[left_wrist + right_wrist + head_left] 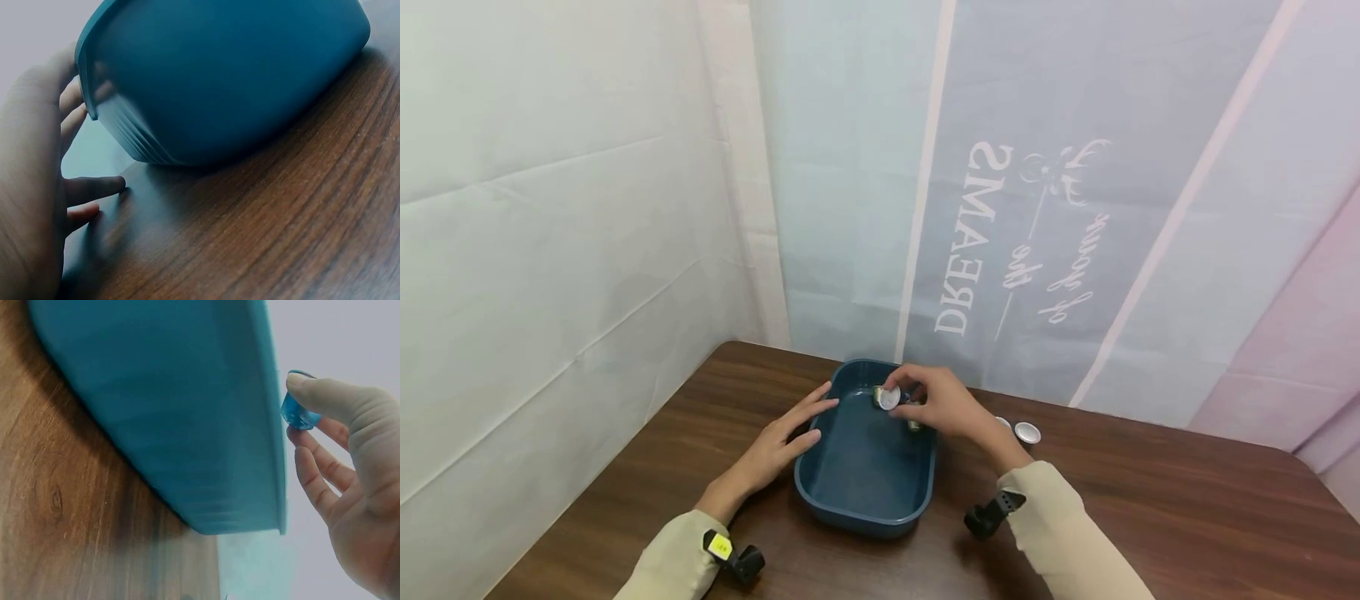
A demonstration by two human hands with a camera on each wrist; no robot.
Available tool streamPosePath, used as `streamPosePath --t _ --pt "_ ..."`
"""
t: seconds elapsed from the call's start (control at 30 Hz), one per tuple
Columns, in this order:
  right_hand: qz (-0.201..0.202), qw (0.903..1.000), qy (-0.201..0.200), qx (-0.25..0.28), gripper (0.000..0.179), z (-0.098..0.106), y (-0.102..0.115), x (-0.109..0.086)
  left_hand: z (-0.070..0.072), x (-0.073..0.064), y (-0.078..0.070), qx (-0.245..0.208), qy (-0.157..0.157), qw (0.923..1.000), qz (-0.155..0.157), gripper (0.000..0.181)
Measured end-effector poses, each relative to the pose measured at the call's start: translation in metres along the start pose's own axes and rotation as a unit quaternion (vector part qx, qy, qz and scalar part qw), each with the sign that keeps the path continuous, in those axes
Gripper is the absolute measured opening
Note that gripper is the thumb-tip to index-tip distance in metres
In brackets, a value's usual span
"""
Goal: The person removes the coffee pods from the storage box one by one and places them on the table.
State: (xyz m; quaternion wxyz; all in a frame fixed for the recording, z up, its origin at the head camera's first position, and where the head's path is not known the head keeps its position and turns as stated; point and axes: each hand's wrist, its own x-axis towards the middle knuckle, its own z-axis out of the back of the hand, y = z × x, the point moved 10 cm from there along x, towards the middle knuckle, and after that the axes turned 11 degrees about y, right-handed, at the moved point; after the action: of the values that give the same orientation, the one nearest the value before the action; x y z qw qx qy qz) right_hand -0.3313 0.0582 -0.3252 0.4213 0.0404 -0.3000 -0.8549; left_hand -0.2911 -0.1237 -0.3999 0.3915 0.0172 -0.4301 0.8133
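Dark brown wood-grain table [1135, 500], pale grey-blue fabric backdrop [850, 208]. Right hand [946, 402] has a small blue cup with a round silver lid [299, 414] pinched in its fingers, over a rounded blue plastic basin [865, 475]. Backdrop says "DREAMS", "the", "of your" (flipped, lol). Small greenish pieces [914, 425] lie inside; left hand [775, 450], fingers spread, is at the left rim.
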Motion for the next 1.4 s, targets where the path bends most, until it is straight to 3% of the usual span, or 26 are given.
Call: streamPosePath --t 0.27,0.53,0.83,0.97,1.27,1.4 --pt "-0.027 0.9898 -0.099 0.099 0.027 0.027 -0.021 -0.043 -0.001 0.001 -0.004 -0.006 0.008 1.0 -0.002 0.046" --pt "-0.021 0.9758 -0.157 0.151 0.028 0.042 -0.045 -0.088 0.001 0.0 -0.006 0.006 0.006 1.0 0.001 0.047" --pt "0.001 0.9687 -0.199 0.149 0.028 0.058 -0.06 -0.128 0.0 0.001 -0.006 0.001 0.002 1.0 -0.005 0.048" --pt "-0.01 0.9686 -0.21 0.133 0.029 0.063 -0.065 -0.141 0.0 0.001 -0.005 0.003 0.0 1.0 0.0 0.048" --pt "-0.058 0.9604 -0.248 0.114 0.029 0.088 -0.053 -0.164 0.005 0.001 -0.038 -0.014 0.003 0.9999 0.0 0.046" --pt "-0.064 0.9523 -0.268 0.131 0.031 0.096 -0.069 -0.177 0.007 0.0 -0.044 -0.006 0.003 1.0 0.001 0.045"
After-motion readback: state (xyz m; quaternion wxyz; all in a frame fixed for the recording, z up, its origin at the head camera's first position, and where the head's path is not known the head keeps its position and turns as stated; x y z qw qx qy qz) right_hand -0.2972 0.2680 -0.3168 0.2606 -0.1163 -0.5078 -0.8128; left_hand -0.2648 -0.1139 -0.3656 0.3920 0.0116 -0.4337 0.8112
